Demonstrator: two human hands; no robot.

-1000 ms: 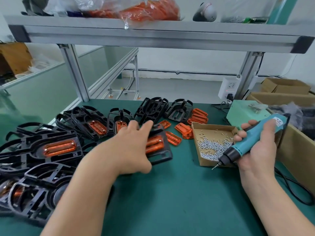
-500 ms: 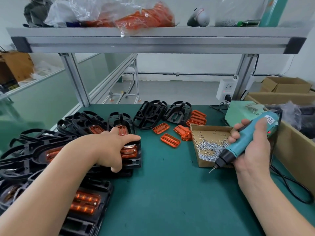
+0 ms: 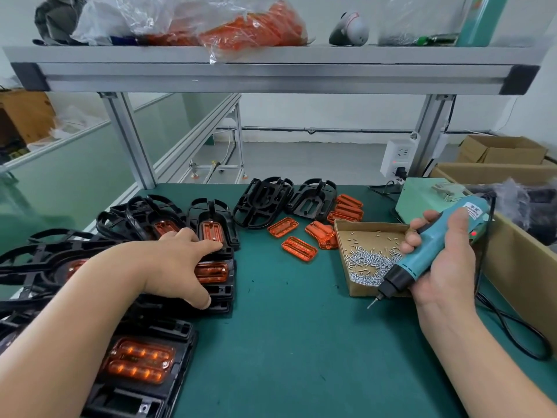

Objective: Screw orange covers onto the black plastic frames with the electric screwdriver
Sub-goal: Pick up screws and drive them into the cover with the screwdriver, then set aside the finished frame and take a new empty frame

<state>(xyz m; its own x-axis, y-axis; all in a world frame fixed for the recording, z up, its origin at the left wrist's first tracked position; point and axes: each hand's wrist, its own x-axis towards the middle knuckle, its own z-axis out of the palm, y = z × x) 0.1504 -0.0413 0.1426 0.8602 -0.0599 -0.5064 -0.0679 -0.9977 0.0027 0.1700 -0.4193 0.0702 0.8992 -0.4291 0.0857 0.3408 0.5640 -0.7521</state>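
Observation:
My left hand (image 3: 171, 267) lies across a black frame (image 3: 224, 286) with an orange cover (image 3: 212, 271) fitted in it, thumb at its near edge and fingers at its far edge. That frame sits on top of the pile of finished frames at the left. My right hand (image 3: 443, 267) grips the teal electric screwdriver (image 3: 434, 245), bit pointing down-left just above the mat in front of the screw box (image 3: 370, 230). Loose orange covers (image 3: 300, 248) lie mid-table, and bare black frames (image 3: 265, 200) sit behind them.
Another finished frame (image 3: 141, 357) lies near the front left. A pale green power unit (image 3: 422, 197) stands at the back right, its cable (image 3: 512, 327) looping along the right side. A cardboard box (image 3: 518, 257) borders the right edge. A metal shelf (image 3: 271, 73) hangs overhead.
My left hand has carried the covered frame from mid-table leftward onto the finished pile. My right hand with the screwdriver has stayed in front of the screw box.

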